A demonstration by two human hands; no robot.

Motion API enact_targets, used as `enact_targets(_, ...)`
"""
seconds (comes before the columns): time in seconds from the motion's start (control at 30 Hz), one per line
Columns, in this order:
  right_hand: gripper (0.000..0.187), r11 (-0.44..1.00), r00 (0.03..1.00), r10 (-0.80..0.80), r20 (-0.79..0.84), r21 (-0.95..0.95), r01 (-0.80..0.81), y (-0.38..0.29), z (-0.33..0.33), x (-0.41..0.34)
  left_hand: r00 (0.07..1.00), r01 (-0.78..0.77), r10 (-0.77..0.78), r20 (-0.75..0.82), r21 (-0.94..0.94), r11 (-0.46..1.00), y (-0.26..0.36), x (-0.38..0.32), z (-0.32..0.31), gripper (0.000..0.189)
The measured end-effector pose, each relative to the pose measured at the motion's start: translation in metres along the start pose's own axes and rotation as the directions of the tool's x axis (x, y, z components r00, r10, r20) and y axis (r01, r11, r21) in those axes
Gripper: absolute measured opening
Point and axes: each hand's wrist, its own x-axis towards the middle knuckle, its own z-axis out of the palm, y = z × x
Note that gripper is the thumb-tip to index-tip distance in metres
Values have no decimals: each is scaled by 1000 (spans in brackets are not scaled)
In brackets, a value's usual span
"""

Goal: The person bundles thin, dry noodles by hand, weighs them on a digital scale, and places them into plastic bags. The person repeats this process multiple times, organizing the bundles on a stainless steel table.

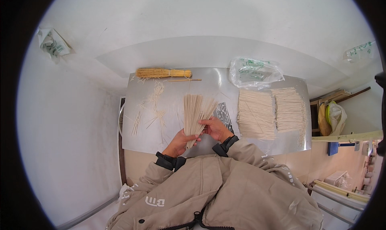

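My left hand (180,141) grips the lower end of a fanned bundle of thin, pale strands (193,109) that look like dried noodles. On the bundle's right side, my right hand (215,128) pinches some of the strands, which spread apart at the top. Just beyond the right hand is a strip with a black-and-white slotted pattern (224,115), partly covered by that hand. To the right lie two flat stacks of the same strands, a wider stack (256,115) and a narrower stack (289,111). Loose strands and short pieces (156,94) are scattered to the left.
A straw whisk broom (162,73) lies along the metal table's (211,74) back edge, with a thin stick (184,80) before it. A clear plastic bag (256,73) sits behind the stacks. Walls rise behind and left; a wooden shelf (316,109) stands right.
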Motion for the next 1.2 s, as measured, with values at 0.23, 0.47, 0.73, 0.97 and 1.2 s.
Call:
enact_targets(0.23,33,1000,1000,12,-8,20,-12,1,-2,3,1000,9,-9,10,-22,1000,-1,2,-1,50)
enact_targets(0.47,34,984,995,-32,-92,172,47,2,-7,8,999,34,-34,14,36,999,-6,3,-3,52)
enact_targets(0.73,26,956,992,-61,-106,279,89,5,-26,22,998,41,-42,36,47,998,-7,-5,-5,52)
enact_targets(0.97,23,931,979,-122,-164,323,170,0,-20,24,999,53,-53,9,30,998,-10,-20,-8,49)
enact_targets(1.2,34,962,991,-74,-113,253,101,-2,1,16,999,50,-50,-12,-8,999,-12,-26,-13,52)
